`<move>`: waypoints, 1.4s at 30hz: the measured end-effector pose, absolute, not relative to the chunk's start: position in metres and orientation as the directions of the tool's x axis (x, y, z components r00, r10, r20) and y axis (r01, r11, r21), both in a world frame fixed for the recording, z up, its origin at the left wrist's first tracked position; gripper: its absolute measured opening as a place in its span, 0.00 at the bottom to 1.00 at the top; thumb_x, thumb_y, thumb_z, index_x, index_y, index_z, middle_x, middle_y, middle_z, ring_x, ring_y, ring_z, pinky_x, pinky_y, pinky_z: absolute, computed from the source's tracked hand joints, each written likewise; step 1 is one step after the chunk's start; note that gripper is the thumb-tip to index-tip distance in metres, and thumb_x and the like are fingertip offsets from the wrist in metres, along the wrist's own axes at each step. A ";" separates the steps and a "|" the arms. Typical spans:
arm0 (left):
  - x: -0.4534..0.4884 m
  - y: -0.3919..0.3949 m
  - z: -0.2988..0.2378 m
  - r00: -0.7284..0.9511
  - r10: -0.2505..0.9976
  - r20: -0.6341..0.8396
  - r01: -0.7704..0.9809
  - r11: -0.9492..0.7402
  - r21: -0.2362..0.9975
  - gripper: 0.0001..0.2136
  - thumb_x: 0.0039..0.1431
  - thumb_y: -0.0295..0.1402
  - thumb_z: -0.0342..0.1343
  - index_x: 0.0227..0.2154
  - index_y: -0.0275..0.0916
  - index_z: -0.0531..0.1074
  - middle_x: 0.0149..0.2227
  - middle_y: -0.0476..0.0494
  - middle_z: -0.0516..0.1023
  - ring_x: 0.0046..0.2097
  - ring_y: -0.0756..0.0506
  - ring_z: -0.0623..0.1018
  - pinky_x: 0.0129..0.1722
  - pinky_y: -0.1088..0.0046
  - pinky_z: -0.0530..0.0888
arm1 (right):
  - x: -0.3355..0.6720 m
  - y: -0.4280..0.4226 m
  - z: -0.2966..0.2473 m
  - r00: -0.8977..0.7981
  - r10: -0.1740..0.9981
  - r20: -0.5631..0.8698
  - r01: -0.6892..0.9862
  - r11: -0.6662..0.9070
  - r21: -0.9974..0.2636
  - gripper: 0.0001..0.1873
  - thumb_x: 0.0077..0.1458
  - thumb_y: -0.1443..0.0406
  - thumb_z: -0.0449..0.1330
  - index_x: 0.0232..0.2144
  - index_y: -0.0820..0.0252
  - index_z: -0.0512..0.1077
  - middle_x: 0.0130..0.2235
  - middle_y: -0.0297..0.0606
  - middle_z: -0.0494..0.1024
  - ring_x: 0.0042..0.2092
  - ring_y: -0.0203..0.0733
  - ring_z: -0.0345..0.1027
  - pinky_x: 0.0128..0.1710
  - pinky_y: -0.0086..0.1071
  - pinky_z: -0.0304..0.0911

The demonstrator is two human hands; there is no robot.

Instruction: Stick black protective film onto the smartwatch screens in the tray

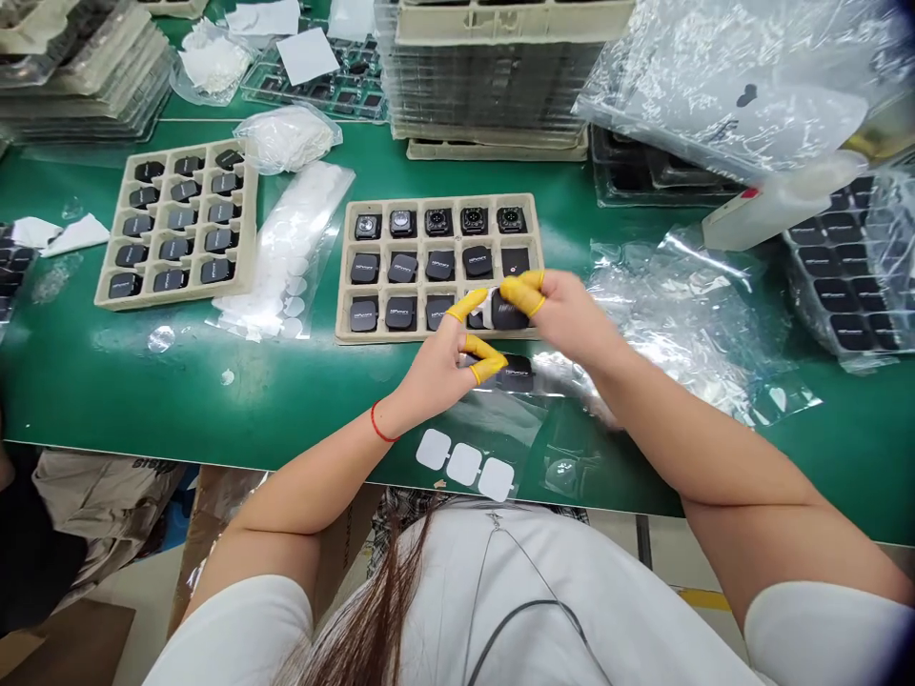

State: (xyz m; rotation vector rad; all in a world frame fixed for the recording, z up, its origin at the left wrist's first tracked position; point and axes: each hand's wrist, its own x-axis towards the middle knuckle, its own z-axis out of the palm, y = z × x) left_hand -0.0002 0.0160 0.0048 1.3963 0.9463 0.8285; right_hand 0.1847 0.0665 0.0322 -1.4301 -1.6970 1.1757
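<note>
Three white stickers (pixel 464 464) lay near the edge of the green table (pixel 214 410). The left hand (pixel 447 360) bent its fingers beside a white bit (pixel 488 310); I couldn't tell if it gripped that. The right hand (pixel 568 310) pinched a black square (pixel 510 314) over the tray's (pixel 411 335) near right corner. A tall stack (pixel 493 90) stood behind.

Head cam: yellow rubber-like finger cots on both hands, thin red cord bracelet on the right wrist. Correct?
Wrong wrist: the head view shows the thin red cord bracelet on the left wrist. Yellow rubber-like finger cots are indeed on both left hand and right hand.
</note>
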 end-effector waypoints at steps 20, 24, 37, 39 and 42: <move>-0.008 0.028 0.013 0.373 0.914 -0.161 0.045 0.155 0.987 0.18 0.61 0.23 0.51 0.53 0.36 0.64 0.41 0.40 0.81 0.46 0.46 0.80 0.44 0.68 0.73 | 0.180 0.209 0.041 -0.117 0.987 -0.112 0.981 0.097 -0.169 0.19 0.53 0.67 0.66 0.49 0.66 0.77 0.49 0.51 0.75 0.46 0.54 0.71 0.46 0.42 0.67; -0.005 0.034 0.006 0.374 0.903 -0.211 -0.097 0.264 0.960 0.25 0.62 0.31 0.55 0.59 0.35 0.54 0.35 0.45 0.79 0.41 0.47 0.79 0.45 0.67 0.73 | 0.174 0.131 0.051 -0.338 0.935 0.111 0.822 0.350 -0.449 0.13 0.53 0.67 0.66 0.43 0.60 0.79 0.43 0.45 0.74 0.41 0.48 0.70 0.44 0.41 0.68; 0.004 0.024 -0.013 0.463 0.885 0.039 0.102 -0.097 0.990 0.34 0.57 0.35 0.61 0.64 0.44 0.55 0.63 0.37 0.66 0.61 0.39 0.72 0.59 0.58 0.72 | 0.185 0.038 0.014 -0.349 0.925 0.149 0.572 0.336 -0.748 0.15 0.54 0.67 0.61 0.46 0.58 0.76 0.40 0.42 0.73 0.38 0.44 0.68 0.39 0.40 0.68; 0.004 0.024 -0.014 0.458 0.889 0.005 0.158 -0.087 0.984 0.34 0.56 0.36 0.62 0.63 0.43 0.56 0.62 0.36 0.68 0.59 0.39 0.73 0.56 0.59 0.74 | 0.180 0.030 0.011 -0.396 0.856 0.334 0.593 0.515 -0.618 0.11 0.57 0.68 0.58 0.41 0.57 0.78 0.41 0.44 0.73 0.42 0.47 0.67 0.41 0.42 0.66; 0.004 0.024 -0.014 0.456 0.890 -0.017 0.202 -0.084 0.976 0.30 0.53 0.35 0.64 0.58 0.40 0.62 0.56 0.37 0.72 0.52 0.41 0.76 0.50 0.63 0.76 | 0.175 0.021 0.013 -0.484 0.729 0.484 0.584 0.681 -0.443 0.12 0.60 0.69 0.55 0.33 0.56 0.79 0.37 0.43 0.75 0.41 0.48 0.65 0.40 0.43 0.63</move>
